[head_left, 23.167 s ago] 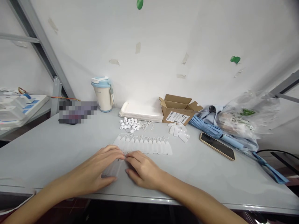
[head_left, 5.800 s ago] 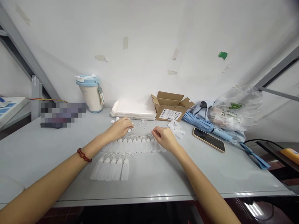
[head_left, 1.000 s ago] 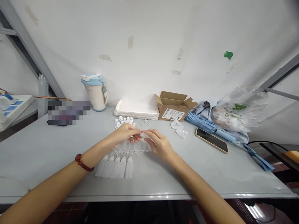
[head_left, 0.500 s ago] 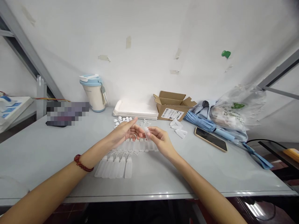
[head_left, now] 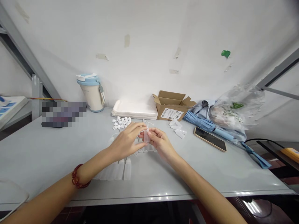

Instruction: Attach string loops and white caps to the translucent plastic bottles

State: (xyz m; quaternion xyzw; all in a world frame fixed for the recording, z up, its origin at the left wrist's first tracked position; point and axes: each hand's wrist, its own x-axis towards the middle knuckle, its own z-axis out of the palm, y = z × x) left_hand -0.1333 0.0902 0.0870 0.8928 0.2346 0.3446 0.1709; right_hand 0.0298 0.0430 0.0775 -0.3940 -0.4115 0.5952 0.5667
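Between my two hands is a small translucent plastic bottle (head_left: 146,136), held upright above the table. My right hand (head_left: 161,142) pinches it from the right, thumb on the front. My left hand (head_left: 127,139) closes on it from the left, fingertips at its top and thumb near its bottom. Behind my hands a row of similar bottles (head_left: 150,148) lies mostly hidden. Nearer me another row of bottles (head_left: 127,170) with white strings is partly covered by my left wrist. Small white caps (head_left: 121,122) lie beyond my left hand, and loose white strings (head_left: 149,123) just behind my fingers.
Several loose translucent pieces (head_left: 179,132) lie right of my hands, before an open cardboard box (head_left: 173,105). A white stack (head_left: 135,110) and a cream tumbler (head_left: 92,96) stand along the wall. Rightward are a phone (head_left: 210,140), a blue umbrella (head_left: 203,123) and a plastic bag (head_left: 235,109).
A second ago both hands met at the bottle's top; then my left hand opened away from it. Now my left fingers and thumb have closed on the bottle. Earlier, the hands were apart.
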